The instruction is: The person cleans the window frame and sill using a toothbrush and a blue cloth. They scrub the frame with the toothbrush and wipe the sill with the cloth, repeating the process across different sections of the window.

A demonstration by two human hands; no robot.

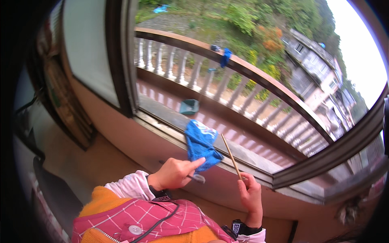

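My left hand grips a small dark-handled brush, its pale bristles blurred below the fingers. The index finger is stretched out over the lower part of a blue cloth; whether it touches the cloth I cannot tell. This cloth, with a white patterned patch, lies draped across the sliding-window track and hangs down on my side. In my right hand is a thin wooden stick, held by its lower end between thumb and fingers. Its far tip points up and away, over the sill.
A window frame post rises on the left, and a sash borders the opening on the right. Outside, a green dustpan lies near a balustrade with another blue cloth on its rail. Dark furniture stands at my left.
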